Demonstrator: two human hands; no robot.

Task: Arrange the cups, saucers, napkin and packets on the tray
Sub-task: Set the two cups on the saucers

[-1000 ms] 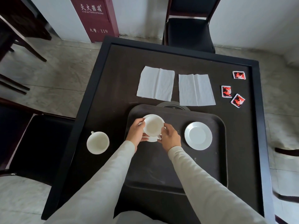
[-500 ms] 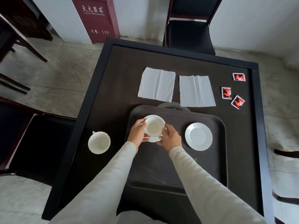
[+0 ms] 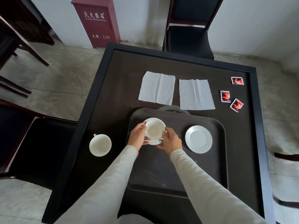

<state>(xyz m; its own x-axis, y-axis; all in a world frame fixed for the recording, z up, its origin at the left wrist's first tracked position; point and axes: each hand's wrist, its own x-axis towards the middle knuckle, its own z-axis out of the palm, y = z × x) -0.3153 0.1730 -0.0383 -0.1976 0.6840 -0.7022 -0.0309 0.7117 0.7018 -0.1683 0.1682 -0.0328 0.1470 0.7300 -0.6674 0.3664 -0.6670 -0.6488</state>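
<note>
Holding a white cup (image 3: 153, 130), mouth up, over its saucer (image 3: 152, 142), my left hand (image 3: 137, 136) and right hand (image 3: 171, 141) curled round it.

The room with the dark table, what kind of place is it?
Probably a restaurant or tearoom: a serving tray with a saucer, a padded chair, and a red fire extinguisher cabinet.

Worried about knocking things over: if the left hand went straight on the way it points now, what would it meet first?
The cup: the left hand holds its side, over the saucer. Nothing lies between.
</note>
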